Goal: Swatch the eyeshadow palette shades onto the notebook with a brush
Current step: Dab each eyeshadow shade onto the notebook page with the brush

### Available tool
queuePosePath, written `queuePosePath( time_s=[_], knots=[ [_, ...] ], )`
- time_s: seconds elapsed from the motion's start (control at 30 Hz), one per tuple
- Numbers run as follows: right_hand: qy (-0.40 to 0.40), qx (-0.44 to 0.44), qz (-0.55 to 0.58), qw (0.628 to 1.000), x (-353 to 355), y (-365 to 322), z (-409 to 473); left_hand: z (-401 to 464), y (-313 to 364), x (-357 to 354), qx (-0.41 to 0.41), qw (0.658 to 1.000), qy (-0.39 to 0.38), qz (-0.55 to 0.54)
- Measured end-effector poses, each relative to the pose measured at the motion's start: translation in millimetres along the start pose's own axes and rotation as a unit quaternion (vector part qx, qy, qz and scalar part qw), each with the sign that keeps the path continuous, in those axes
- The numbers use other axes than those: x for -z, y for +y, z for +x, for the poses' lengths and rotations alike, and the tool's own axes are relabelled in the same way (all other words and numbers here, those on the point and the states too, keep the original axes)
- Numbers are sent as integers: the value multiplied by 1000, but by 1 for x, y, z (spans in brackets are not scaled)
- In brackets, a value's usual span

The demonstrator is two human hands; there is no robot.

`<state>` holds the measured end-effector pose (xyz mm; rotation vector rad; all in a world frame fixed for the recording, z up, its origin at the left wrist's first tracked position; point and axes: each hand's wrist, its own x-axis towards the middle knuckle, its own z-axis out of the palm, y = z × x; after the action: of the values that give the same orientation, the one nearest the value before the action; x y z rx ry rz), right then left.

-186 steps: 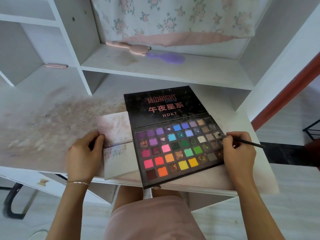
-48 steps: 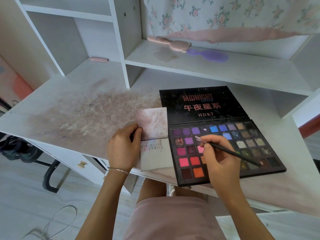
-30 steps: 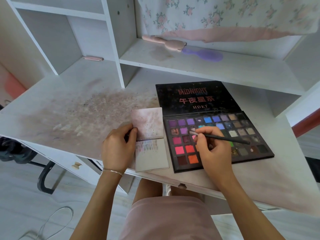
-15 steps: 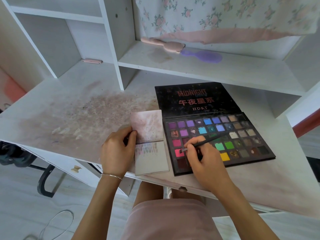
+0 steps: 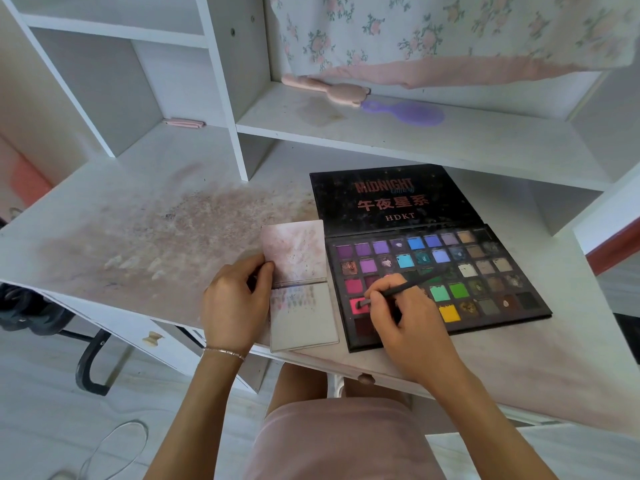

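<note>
Brush (image 5: 398,290): tip in the near-left pink pan of the open eyeshadow palette (image 5: 491,271), pinched by the right hand (image 5: 405,320). Notebook (image 5: 301,285): open, just left of the palette, left edge gripped by the left hand (image 5: 235,303) on the desk (image 5: 138,230)

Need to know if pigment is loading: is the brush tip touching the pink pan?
Touching. In the head view, the right hand holds the brush with its tip resting on the bright pink pan of the palette; no gap shows.

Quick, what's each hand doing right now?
Left hand: holds the notebook open at its left edge.
Right hand: holds the brush, tip on a pink shade of the palette.
</note>
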<state>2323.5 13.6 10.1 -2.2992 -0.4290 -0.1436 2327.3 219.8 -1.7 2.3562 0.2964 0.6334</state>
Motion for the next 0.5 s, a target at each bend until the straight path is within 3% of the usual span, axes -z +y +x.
queuePosePath(
  time_s=[0.5],
  knots=[
    [24, -3, 4, 1000, 1, -1, -1, -1, -1, 0, -9, 1000, 1, -6]
  ],
)
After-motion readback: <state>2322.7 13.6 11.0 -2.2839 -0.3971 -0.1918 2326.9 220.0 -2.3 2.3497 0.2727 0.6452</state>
